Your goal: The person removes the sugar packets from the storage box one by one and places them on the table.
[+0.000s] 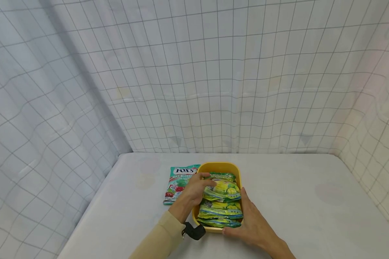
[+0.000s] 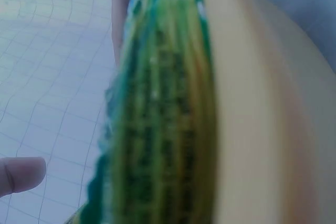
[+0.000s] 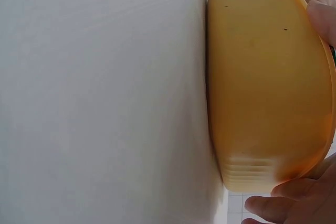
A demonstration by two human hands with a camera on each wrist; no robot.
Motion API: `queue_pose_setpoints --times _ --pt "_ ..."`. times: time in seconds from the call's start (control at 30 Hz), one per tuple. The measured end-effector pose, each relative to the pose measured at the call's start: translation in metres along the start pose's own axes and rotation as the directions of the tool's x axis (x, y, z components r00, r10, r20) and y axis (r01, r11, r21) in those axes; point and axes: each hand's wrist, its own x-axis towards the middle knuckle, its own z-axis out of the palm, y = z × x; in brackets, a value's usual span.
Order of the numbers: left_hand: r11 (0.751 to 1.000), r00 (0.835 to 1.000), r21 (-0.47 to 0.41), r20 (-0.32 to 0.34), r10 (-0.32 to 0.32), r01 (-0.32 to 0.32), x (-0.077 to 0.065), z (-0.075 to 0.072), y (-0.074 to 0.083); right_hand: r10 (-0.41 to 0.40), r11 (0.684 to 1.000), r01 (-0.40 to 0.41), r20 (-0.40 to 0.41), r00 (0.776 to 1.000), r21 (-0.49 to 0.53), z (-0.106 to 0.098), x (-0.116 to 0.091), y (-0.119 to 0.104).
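A yellow plastic tub (image 1: 218, 167) on the white table holds several green-and-yellow candy bags (image 1: 222, 189), packed in a row. My left hand (image 1: 195, 189) reaches over the tub's left rim, its fingers extended above the bags. In the left wrist view a green candy bag (image 2: 157, 119) fills the middle, and one fingertip (image 2: 26, 174) stands apart from it. My right hand (image 1: 251, 221) holds the tub at its near right corner. The right wrist view shows the thumb (image 3: 323, 19) on the rim and the other fingers around the tub's far end.
Left of the tub lies a teal Fox's candy bag (image 1: 181, 172) flat on the table (image 1: 288, 194), partly hidden by my left hand. White curtains (image 1: 220, 79) with a dark grid stand behind the table and at both sides. A black strap (image 1: 194, 231) circles my left wrist.
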Motion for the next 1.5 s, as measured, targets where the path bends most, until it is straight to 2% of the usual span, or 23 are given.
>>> queue_pose_setpoints --times 0.13,0.27,0.67,0.83,1.1,1.5 --pt "1.000 1.000 0.022 -0.010 0.005 -0.004 0.000 0.001 -0.001 0.000 1.000 0.000 0.002 1.000 0.000 0.000 0.000 0.000" --pt "0.999 1.000 0.052 0.011 -0.007 0.007 0.001 0.000 0.000 0.004 1.000 -0.004 0.006 1.000 0.001 0.000 0.000 -0.001" --pt "0.996 0.991 0.003 0.100 -0.089 0.089 0.016 -0.002 -0.008 -0.015 1.000 0.015 0.000 1.000 0.001 0.000 -0.001 0.000" --pt "0.998 0.995 0.044 0.083 -0.055 0.051 0.015 0.000 -0.009 -0.020 1.000 0.020 -0.008 1.000 -0.007 0.000 -0.001 0.000" --pt "0.997 0.997 0.072 0.071 0.007 -0.012 0.011 0.002 -0.014 0.017 1.000 -0.017 0.007 1.000 -0.002 -0.001 0.000 -0.001" --pt "0.995 0.998 0.090 0.052 0.037 -0.042 0.002 0.002 -0.015 0.015 1.000 -0.015 -0.010 1.000 0.008 0.000 0.001 0.000"
